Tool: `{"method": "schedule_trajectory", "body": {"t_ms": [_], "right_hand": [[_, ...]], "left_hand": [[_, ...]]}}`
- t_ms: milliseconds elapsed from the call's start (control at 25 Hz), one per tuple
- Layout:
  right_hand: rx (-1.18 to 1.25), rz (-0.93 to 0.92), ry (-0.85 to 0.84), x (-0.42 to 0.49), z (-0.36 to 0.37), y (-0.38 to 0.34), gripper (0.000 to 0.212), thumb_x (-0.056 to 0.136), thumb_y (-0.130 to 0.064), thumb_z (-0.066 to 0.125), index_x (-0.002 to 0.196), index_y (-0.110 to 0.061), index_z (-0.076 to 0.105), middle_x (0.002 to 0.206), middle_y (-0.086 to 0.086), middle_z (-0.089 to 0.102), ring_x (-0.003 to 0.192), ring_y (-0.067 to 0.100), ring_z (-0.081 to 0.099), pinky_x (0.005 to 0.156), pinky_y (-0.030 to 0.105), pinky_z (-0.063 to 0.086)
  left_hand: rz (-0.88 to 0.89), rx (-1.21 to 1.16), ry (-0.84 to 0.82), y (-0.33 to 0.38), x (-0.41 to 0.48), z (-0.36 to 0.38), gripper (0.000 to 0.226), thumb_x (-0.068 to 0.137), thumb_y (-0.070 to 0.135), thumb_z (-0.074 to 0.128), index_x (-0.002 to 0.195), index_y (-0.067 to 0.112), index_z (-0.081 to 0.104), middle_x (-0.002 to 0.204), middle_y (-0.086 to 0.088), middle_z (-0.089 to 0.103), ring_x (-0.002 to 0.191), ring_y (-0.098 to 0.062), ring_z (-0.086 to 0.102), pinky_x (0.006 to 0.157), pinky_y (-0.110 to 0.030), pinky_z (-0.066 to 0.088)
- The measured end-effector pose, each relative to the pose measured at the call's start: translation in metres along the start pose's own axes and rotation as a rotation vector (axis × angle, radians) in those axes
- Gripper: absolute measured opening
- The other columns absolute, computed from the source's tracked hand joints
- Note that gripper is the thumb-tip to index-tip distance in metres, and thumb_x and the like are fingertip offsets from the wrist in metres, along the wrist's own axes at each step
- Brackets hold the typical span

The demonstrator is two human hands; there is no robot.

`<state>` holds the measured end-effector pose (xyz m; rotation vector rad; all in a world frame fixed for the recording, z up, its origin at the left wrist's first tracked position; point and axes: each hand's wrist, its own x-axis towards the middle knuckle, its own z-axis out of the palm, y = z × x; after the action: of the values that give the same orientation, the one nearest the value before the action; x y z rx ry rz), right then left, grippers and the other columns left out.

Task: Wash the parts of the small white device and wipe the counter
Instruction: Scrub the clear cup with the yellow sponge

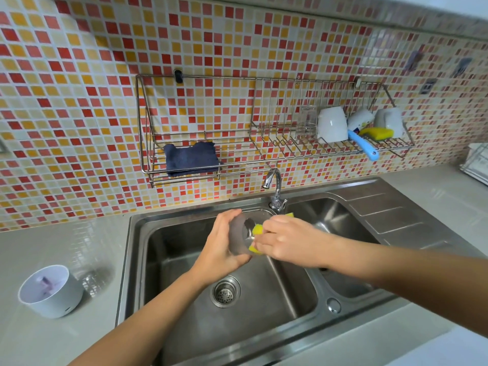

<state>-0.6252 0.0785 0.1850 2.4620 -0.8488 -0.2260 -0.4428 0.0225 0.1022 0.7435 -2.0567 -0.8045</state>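
Over the left sink basin [184,260], my left hand [221,247] grips a clear round cup-like part [241,235], tipped on its side with its opening toward the right. My right hand [287,241] presses a yellow sponge [257,229] into that opening. The sponge's far end shows behind my knuckles. The small white device's round body [51,291] stands on the grey counter [66,249] at the left, open side up, with a purple piece inside.
A tap [273,186] rises behind the sink, with a second basin [335,217] and drainboard to the right. On the wall rack [200,151] lie a dark blue cloth [191,158], a glass, white mugs, a second yellow sponge [377,133] and a blue-handled brush [363,146].
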Motion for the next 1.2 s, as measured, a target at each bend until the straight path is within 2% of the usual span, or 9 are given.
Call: {"method": "schedule_trajectory", "body": {"t_ms": [80, 200, 280, 440, 640, 760, 880, 1040, 1200], "right_hand": [[-0.047, -0.105, 0.115, -0.001, -0.001, 0.006, 0.020, 0.084, -0.009, 0.057, 0.071, -0.020, 0.067, 0.066, -0.009, 0.062, 0.068, 0.015, 0.052, 0.060, 0.024, 0.041], [0.033, -0.136, 0.094, 0.002, -0.007, 0.015, 0.016, 0.078, -0.010, 0.068, 0.065, -0.019, 0.065, 0.063, -0.008, 0.058, 0.067, 0.013, 0.053, 0.060, 0.021, 0.038], [0.019, -0.070, 0.052, 0.005, -0.008, 0.010, 0.013, 0.078, -0.011, 0.068, 0.069, -0.021, 0.066, 0.069, -0.010, 0.063, 0.073, 0.015, 0.054, 0.065, 0.024, 0.044], [0.523, 0.200, 0.054, 0.006, -0.010, -0.003, 0.029, 0.071, -0.014, 0.076, 0.099, -0.019, 0.071, 0.100, -0.007, 0.072, 0.086, 0.015, 0.053, 0.081, 0.030, 0.046], [0.389, 0.081, 0.023, 0.006, -0.006, -0.003, 0.043, 0.066, -0.001, 0.073, 0.106, -0.016, 0.066, 0.097, -0.005, 0.070, 0.088, 0.021, 0.056, 0.074, 0.037, 0.053], [0.566, 0.202, 0.122, 0.001, -0.009, 0.006, 0.045, 0.069, 0.002, 0.071, 0.109, -0.018, 0.068, 0.106, -0.006, 0.070, 0.089, 0.018, 0.055, 0.082, 0.035, 0.051], [0.407, 0.414, 0.346, -0.005, -0.011, 0.026, 0.058, 0.065, 0.004, 0.076, 0.118, -0.016, 0.064, 0.119, 0.000, 0.065, 0.099, 0.028, 0.059, 0.086, 0.041, 0.050], [0.299, 0.807, 0.302, 0.026, -0.004, 0.073, 0.065, 0.085, -0.007, 0.061, 0.140, -0.028, 0.034, 0.152, 0.008, 0.027, 0.122, 0.036, 0.046, 0.100, 0.057, 0.037], [0.471, 1.059, 0.307, 0.088, 0.005, 0.120, 0.054, 0.091, -0.023, 0.048, 0.142, -0.025, 0.030, 0.148, 0.018, 0.017, 0.128, 0.041, 0.030, 0.105, 0.055, 0.025]], "left_hand": [[-0.015, -0.018, -0.077, 0.001, -0.002, -0.004, 0.093, 0.062, 0.020, 0.083, 0.135, 0.027, 0.026, 0.136, 0.003, 0.040, 0.126, -0.001, 0.040, 0.105, -0.012, 0.031], [-0.010, -0.007, -0.164, 0.002, -0.001, -0.010, 0.099, 0.060, 0.017, 0.084, 0.138, 0.032, 0.024, 0.139, 0.009, 0.040, 0.127, 0.007, 0.037, 0.104, -0.009, 0.029], [-0.005, 0.031, -0.087, 0.003, 0.000, -0.007, 0.093, 0.058, 0.018, 0.083, 0.134, 0.030, 0.030, 0.133, 0.006, 0.045, 0.121, 0.010, 0.039, 0.101, -0.006, 0.029], [-0.100, -0.022, 0.100, 0.004, -0.004, -0.001, 0.083, 0.056, 0.024, 0.077, 0.127, 0.027, 0.033, 0.125, 0.001, 0.046, 0.115, 0.008, 0.042, 0.095, -0.002, 0.029], [-0.054, 0.056, 0.090, 0.002, -0.005, 0.000, 0.083, 0.061, 0.018, 0.080, 0.130, 0.018, 0.034, 0.125, 0.000, 0.041, 0.116, 0.006, 0.040, 0.096, -0.001, 0.027], [-0.144, 0.050, 0.122, -0.002, -0.005, -0.006, 0.086, 0.060, 0.008, 0.082, 0.132, 0.014, 0.034, 0.125, 0.002, 0.039, 0.115, 0.002, 0.040, 0.092, 0.003, 0.025], [-0.266, 0.026, 0.225, -0.008, -0.008, -0.014, 0.090, 0.060, 0.016, 0.085, 0.133, 0.011, 0.034, 0.126, 0.006, 0.039, 0.114, 0.001, 0.039, 0.090, 0.006, 0.026], [-0.323, -0.062, 0.263, -0.001, -0.002, -0.014, 0.085, 0.058, 0.016, 0.087, 0.122, 0.033, 0.034, 0.122, 0.012, 0.045, 0.110, 0.012, 0.044, 0.085, 0.003, 0.033], [-0.349, -0.085, 0.353, 0.006, 0.004, -0.016, 0.086, 0.055, 0.017, 0.089, 0.116, 0.041, 0.035, 0.119, 0.018, 0.048, 0.112, 0.011, 0.046, 0.084, 0.002, 0.035]]}}
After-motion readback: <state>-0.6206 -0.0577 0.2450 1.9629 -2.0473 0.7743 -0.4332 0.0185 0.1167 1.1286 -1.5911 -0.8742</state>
